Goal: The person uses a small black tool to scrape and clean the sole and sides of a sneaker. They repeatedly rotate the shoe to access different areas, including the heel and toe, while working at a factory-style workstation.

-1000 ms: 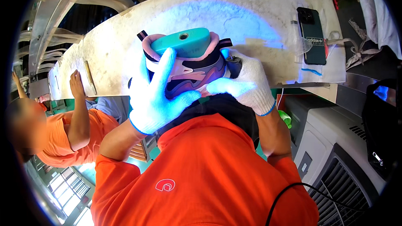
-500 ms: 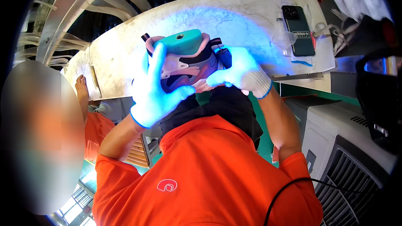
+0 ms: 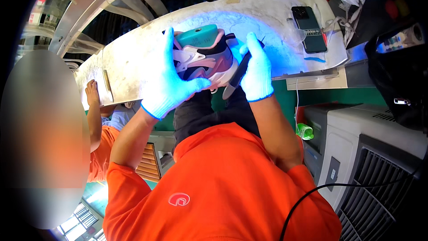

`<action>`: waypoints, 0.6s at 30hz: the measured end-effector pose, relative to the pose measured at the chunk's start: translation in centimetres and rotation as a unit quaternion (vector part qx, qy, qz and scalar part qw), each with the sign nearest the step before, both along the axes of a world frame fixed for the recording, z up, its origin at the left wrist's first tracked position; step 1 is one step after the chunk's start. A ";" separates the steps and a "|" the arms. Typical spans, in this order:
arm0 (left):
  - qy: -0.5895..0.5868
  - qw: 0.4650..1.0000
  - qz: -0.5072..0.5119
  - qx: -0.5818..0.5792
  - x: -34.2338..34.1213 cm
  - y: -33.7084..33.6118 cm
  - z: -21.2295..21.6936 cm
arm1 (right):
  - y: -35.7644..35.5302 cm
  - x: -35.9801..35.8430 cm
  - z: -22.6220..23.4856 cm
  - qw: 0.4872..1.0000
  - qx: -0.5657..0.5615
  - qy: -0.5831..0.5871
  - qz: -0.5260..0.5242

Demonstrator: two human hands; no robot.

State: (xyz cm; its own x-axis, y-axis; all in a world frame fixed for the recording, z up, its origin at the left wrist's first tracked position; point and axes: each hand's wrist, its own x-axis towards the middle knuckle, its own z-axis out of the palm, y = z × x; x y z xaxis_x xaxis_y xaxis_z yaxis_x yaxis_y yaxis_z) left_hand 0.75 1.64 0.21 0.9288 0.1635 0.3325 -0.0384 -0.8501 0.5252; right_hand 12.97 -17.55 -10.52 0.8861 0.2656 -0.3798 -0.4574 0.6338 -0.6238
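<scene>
A pink, grey, black and white sneaker (image 3: 206, 64) with a teal shoe last (image 3: 197, 37) in its opening is held at the near edge of the table, under blue light. My left hand (image 3: 167, 85), in a white glove, grips its left side, thumb across the near side. In my gloved right hand (image 3: 258, 71) is a long dark tool (image 3: 240, 71) with a flat, greyish, rounded lower end. This tool slants down beside the shoe's right side; whether it touches the shoe I cannot tell. Its exact kind is unclear.
A dark phone (image 3: 314, 29) lies on the table's right part, with a clear plastic piece (image 3: 294, 35) and a blue strip (image 3: 314, 59) beside it. Another person's hand (image 3: 92, 93) rests at the left, near a brass-coloured stick (image 3: 107, 80). A large grey machine (image 3: 352, 138) stands at the right.
My right hand has come off the shoe's near right side and turned upright, swinging the dark tool's flat end down toward me. The shoe has turned slightly, still in my left hand.
</scene>
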 end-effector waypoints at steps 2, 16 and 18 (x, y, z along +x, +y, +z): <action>-0.004 1.000 0.000 0.009 0.1 0.2 -0.4 | 0.2 -0.2 0.5 1.000 0.002 0.019 0.008; 0.037 0.999 0.000 -0.004 0.1 -0.4 -0.3 | 0.9 0.3 3.4 0.974 -0.226 -0.013 0.013; 0.033 0.999 0.009 -0.003 0.3 -0.4 -0.1 | 1.3 1.0 4.0 0.977 -0.207 -0.018 0.053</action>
State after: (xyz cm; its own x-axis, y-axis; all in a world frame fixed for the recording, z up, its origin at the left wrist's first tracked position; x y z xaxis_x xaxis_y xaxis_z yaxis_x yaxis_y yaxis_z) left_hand 1.06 1.24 0.14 0.9459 0.1814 0.2691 0.0113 -0.8471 0.5313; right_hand 13.95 -16.24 -6.55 0.8768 0.1865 -0.4432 -0.4797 0.2750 -0.8332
